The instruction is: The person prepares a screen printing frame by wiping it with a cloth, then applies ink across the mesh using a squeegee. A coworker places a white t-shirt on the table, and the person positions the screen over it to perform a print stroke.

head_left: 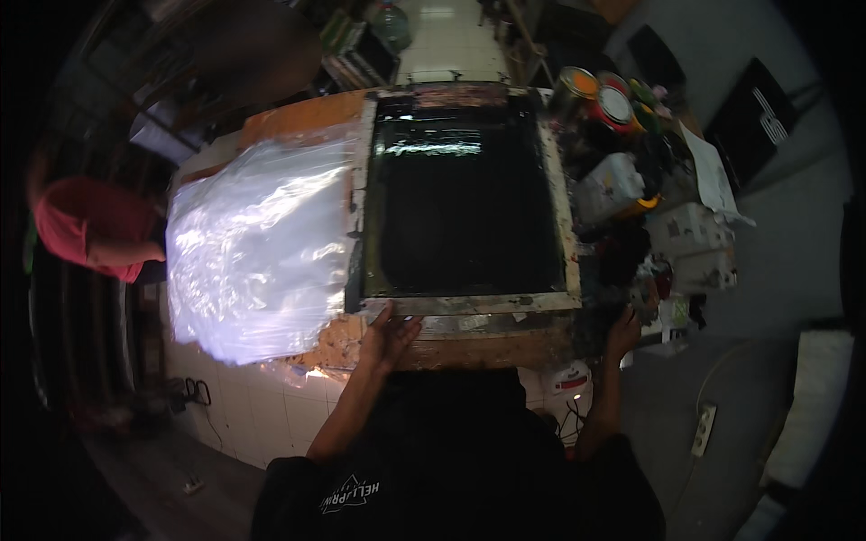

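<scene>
A screen printing frame (469,305) with a worn, pale border and a dark, glossy mesh (460,216) lies on the table in front of me. At its near left corner is my left hand (388,337), fingers apart, the tips at the frame's near bar. My right hand (623,335) is to the right of the frame, beside the dark clutter at the table's right end. Its fingers are curled, and whatever they hold is too dark and small to make out.
Shiny clear plastic sheeting (262,243) covers the table's left side. Cans (577,83), a white jug (613,185) and white containers (695,239) crowd the right. A person in a red shirt (95,225) stands at the left. A power strip (704,430) hangs at lower right.
</scene>
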`<state>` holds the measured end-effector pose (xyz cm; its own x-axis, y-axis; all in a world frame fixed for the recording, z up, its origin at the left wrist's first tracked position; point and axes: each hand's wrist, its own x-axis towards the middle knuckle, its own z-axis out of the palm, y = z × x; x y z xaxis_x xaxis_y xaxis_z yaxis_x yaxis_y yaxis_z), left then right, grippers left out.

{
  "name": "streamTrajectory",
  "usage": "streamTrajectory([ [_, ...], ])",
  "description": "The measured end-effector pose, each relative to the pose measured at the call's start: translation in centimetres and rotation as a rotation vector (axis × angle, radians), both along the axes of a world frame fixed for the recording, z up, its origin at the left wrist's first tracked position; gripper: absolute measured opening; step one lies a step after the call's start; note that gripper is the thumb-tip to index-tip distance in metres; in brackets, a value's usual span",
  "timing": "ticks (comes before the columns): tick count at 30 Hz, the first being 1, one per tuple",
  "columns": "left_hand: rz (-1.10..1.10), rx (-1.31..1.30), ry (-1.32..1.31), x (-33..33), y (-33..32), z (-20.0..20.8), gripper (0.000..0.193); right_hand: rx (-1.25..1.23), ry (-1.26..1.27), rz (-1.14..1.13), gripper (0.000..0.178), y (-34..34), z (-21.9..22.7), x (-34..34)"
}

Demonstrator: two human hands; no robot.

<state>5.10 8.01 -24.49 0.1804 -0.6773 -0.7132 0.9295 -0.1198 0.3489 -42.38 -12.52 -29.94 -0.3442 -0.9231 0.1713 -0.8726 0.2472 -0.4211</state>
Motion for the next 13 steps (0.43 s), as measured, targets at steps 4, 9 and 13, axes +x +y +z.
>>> streamTrajectory([
  [4,-0.045,-0.007,-0.124,0.0,-0.4,3.1,0.048,0.238,-0.565,0.130,0.045,9.2,2.7,2.5],
  [9,-0.052,-0.032,-0.282,0.4,-1.3,8.6,0.053,0.785,-1.663,0.186,0.041,14.4,3.4,18.7],
  [13,-0.037,-0.027,-0.386,0.8,-2.0,11.2,0.049,0.848,-2.179,0.158,0.040,15.1,-2.1,28.1],
])
